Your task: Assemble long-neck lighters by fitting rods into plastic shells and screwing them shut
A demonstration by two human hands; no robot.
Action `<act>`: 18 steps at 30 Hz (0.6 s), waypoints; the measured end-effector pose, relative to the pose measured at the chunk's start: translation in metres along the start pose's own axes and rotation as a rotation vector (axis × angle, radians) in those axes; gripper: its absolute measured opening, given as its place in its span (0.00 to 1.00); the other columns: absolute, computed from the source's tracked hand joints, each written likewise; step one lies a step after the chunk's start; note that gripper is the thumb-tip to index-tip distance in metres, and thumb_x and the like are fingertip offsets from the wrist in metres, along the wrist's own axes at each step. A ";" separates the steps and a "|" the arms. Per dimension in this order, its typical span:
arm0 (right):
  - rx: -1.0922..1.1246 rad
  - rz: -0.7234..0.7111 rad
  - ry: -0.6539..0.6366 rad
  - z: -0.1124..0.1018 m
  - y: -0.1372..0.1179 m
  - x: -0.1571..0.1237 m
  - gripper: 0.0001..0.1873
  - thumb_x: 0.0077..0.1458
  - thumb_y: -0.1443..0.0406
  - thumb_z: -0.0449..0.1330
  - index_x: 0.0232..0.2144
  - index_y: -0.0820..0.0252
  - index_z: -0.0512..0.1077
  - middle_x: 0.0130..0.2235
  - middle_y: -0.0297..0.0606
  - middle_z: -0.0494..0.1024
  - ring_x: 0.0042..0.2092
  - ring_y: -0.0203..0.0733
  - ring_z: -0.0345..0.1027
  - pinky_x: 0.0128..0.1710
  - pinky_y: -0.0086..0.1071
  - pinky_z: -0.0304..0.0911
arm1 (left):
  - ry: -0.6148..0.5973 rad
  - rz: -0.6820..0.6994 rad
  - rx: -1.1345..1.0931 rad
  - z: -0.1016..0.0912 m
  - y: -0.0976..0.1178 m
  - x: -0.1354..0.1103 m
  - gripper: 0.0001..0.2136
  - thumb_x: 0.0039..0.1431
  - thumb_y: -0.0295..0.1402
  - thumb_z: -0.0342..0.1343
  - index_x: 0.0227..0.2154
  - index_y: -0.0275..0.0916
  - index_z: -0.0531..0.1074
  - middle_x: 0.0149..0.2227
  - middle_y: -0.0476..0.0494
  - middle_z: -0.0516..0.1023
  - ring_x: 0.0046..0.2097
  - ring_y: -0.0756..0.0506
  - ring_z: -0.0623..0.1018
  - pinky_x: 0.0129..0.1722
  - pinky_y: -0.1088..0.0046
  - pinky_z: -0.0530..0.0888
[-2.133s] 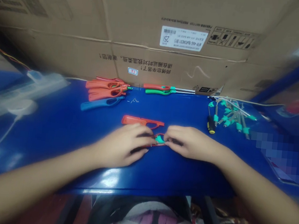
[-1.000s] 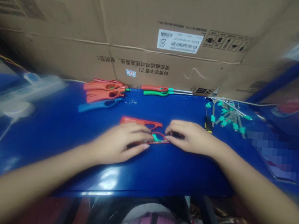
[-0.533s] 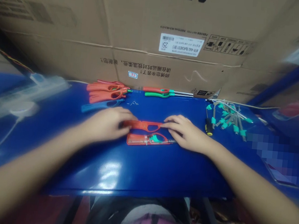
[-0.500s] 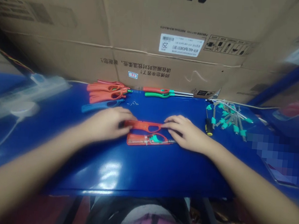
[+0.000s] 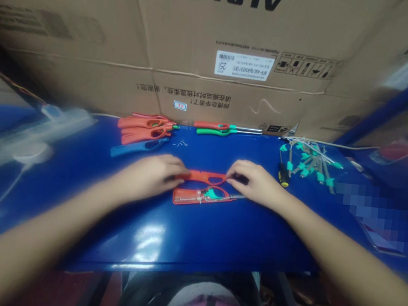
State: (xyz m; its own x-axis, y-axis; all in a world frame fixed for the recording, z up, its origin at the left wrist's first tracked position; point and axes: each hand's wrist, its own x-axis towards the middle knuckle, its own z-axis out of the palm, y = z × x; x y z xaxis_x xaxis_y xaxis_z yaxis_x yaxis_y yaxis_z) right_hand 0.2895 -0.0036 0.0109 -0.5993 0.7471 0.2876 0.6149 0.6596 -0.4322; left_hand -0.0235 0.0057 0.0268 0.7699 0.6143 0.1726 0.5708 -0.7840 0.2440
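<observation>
Between my two hands lies an orange lighter casing half [image 5: 201, 176] with an oval finger opening. My left hand [image 5: 160, 175] grips its wide end, fingers closed. At its narrow end, my right hand [image 5: 250, 180] pinches the tip between thumb and fingers. Just in front of it, an open lighter half [image 5: 187, 196] rests on the table with its inner parts showing: a pale tank, a thin wire and a green trigger [image 5: 211, 193]. The metal tube of this half points right, its end passing by my right hand.
Orange casings [image 5: 143, 130] and a blue casing [image 5: 137, 146] lie at back left. Two closed lighters [image 5: 213, 128] lie against the cardboard [image 5: 182, 83]. Tiny screws [image 5: 181, 144] are scattered nearby. At right are a screwdriver [image 5: 283, 175] and green-ended metal tubes [image 5: 311, 161]; a power strip [image 5: 62, 125] is left.
The orange casing half has shifted slightly right and nearer the open half, turning a little. Both hands moved along with it. The view has also shifted slightly.
</observation>
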 end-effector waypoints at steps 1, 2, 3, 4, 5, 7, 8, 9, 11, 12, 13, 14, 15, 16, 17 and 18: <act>0.003 0.009 -0.002 0.000 -0.001 0.000 0.03 0.59 0.71 0.61 0.36 0.61 0.75 0.38 0.39 0.77 0.40 0.41 0.71 0.40 0.35 0.66 | 0.003 0.000 0.009 0.000 0.001 0.000 0.12 0.69 0.34 0.51 0.47 0.39 0.78 0.45 0.40 0.80 0.47 0.42 0.79 0.48 0.64 0.75; 0.003 0.018 -0.006 0.000 -0.001 0.000 0.03 0.60 0.70 0.61 0.36 0.60 0.75 0.38 0.39 0.77 0.39 0.41 0.70 0.39 0.34 0.66 | 0.007 -0.005 0.019 0.000 0.003 0.000 0.13 0.69 0.33 0.49 0.46 0.38 0.78 0.44 0.39 0.80 0.46 0.42 0.79 0.48 0.64 0.75; 0.003 0.027 -0.010 0.000 -0.002 0.000 0.03 0.60 0.70 0.60 0.36 0.60 0.74 0.38 0.39 0.77 0.38 0.40 0.70 0.38 0.33 0.65 | 0.013 -0.021 0.029 0.000 0.004 0.001 0.13 0.69 0.33 0.49 0.44 0.37 0.78 0.43 0.39 0.80 0.45 0.42 0.79 0.47 0.64 0.75; 0.004 0.037 -0.012 0.000 -0.002 0.000 0.04 0.61 0.70 0.59 0.37 0.60 0.74 0.38 0.39 0.77 0.38 0.39 0.69 0.38 0.33 0.65 | 0.022 -0.044 0.036 0.000 0.005 0.001 0.13 0.69 0.34 0.48 0.44 0.37 0.78 0.42 0.39 0.80 0.44 0.42 0.79 0.45 0.64 0.75; 0.009 0.046 -0.012 0.000 -0.002 0.000 0.04 0.61 0.70 0.59 0.37 0.60 0.74 0.38 0.39 0.77 0.37 0.39 0.69 0.37 0.32 0.65 | 0.034 -0.073 0.039 0.000 0.006 0.001 0.13 0.69 0.35 0.48 0.43 0.36 0.77 0.41 0.39 0.80 0.42 0.42 0.79 0.44 0.64 0.75; 0.031 0.057 0.002 0.001 -0.002 -0.001 0.04 0.61 0.69 0.59 0.37 0.60 0.73 0.38 0.38 0.77 0.36 0.38 0.69 0.37 0.32 0.65 | 0.065 -0.131 0.027 -0.001 0.008 0.000 0.14 0.69 0.37 0.48 0.44 0.36 0.76 0.39 0.38 0.79 0.41 0.41 0.78 0.42 0.64 0.75; 0.046 0.060 0.015 0.001 -0.003 -0.001 0.04 0.61 0.69 0.58 0.37 0.60 0.73 0.38 0.38 0.77 0.36 0.38 0.69 0.37 0.32 0.65 | 0.080 -0.154 0.006 -0.001 0.009 0.000 0.14 0.69 0.37 0.48 0.44 0.36 0.76 0.39 0.39 0.79 0.40 0.41 0.78 0.41 0.64 0.75; 0.063 0.061 0.027 0.000 -0.003 -0.001 0.04 0.61 0.68 0.58 0.38 0.60 0.73 0.38 0.38 0.77 0.36 0.38 0.69 0.37 0.32 0.66 | 0.091 -0.171 -0.026 -0.002 0.010 0.000 0.14 0.69 0.38 0.48 0.44 0.37 0.76 0.39 0.39 0.80 0.40 0.42 0.78 0.40 0.65 0.74; 0.089 0.061 0.046 -0.001 -0.005 -0.002 0.06 0.63 0.66 0.58 0.41 0.59 0.73 0.38 0.38 0.78 0.36 0.38 0.70 0.37 0.33 0.66 | 0.100 -0.196 -0.110 -0.003 0.014 0.000 0.13 0.68 0.38 0.49 0.43 0.37 0.76 0.39 0.41 0.80 0.38 0.43 0.79 0.38 0.68 0.74; 0.092 0.060 0.050 -0.002 -0.006 -0.002 0.07 0.64 0.64 0.58 0.43 0.59 0.73 0.38 0.39 0.78 0.36 0.38 0.71 0.37 0.33 0.67 | 0.102 -0.210 -0.156 -0.004 0.016 0.001 0.13 0.68 0.39 0.49 0.42 0.37 0.76 0.38 0.42 0.81 0.37 0.44 0.79 0.37 0.69 0.73; 0.085 0.055 0.048 -0.003 -0.007 -0.002 0.09 0.65 0.63 0.57 0.44 0.60 0.73 0.38 0.39 0.78 0.37 0.39 0.71 0.37 0.33 0.67 | 0.103 -0.226 -0.202 -0.004 0.019 0.001 0.13 0.68 0.39 0.50 0.41 0.37 0.76 0.38 0.43 0.81 0.36 0.45 0.78 0.35 0.70 0.73; 0.066 0.043 0.043 -0.003 -0.009 -0.002 0.10 0.65 0.62 0.57 0.45 0.60 0.73 0.39 0.40 0.79 0.38 0.40 0.72 0.38 0.34 0.67 | 0.103 -0.245 -0.243 -0.005 0.021 0.001 0.13 0.68 0.39 0.50 0.41 0.37 0.76 0.37 0.44 0.81 0.35 0.46 0.78 0.34 0.71 0.72; 0.039 0.025 0.038 -0.004 -0.010 -0.002 0.11 0.66 0.61 0.57 0.45 0.60 0.73 0.40 0.41 0.80 0.39 0.41 0.73 0.39 0.35 0.68 | 0.104 -0.265 -0.280 -0.005 0.023 0.001 0.12 0.67 0.39 0.51 0.40 0.37 0.76 0.35 0.45 0.81 0.34 0.46 0.78 0.33 0.72 0.72; 0.008 0.004 0.034 -0.004 -0.011 -0.002 0.11 0.66 0.61 0.57 0.45 0.61 0.73 0.41 0.42 0.80 0.40 0.42 0.73 0.40 0.37 0.68 | 0.104 -0.286 -0.316 -0.005 0.024 0.002 0.12 0.67 0.40 0.52 0.39 0.37 0.76 0.35 0.45 0.81 0.34 0.46 0.78 0.33 0.72 0.72; -0.020 -0.016 0.032 -0.004 -0.012 -0.002 0.10 0.66 0.62 0.56 0.45 0.61 0.73 0.41 0.43 0.80 0.41 0.43 0.73 0.42 0.38 0.68 | 0.101 -0.305 -0.357 -0.005 0.024 0.002 0.12 0.66 0.40 0.52 0.38 0.37 0.76 0.34 0.46 0.81 0.34 0.46 0.78 0.33 0.73 0.72; -0.041 -0.031 0.034 -0.004 -0.012 -0.002 0.09 0.66 0.62 0.56 0.44 0.61 0.73 0.41 0.43 0.81 0.41 0.44 0.73 0.43 0.39 0.67 | 0.092 -0.326 -0.408 -0.005 0.024 0.001 0.13 0.66 0.41 0.53 0.37 0.38 0.76 0.33 0.46 0.81 0.34 0.46 0.78 0.33 0.73 0.72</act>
State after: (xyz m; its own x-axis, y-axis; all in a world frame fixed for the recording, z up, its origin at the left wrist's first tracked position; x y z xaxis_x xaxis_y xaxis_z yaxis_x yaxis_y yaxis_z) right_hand 0.2856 -0.0130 0.0188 -0.6013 0.7279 0.3295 0.6172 0.6851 -0.3870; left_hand -0.0099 -0.0119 0.0375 0.5327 0.8398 0.1044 0.6045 -0.4640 0.6475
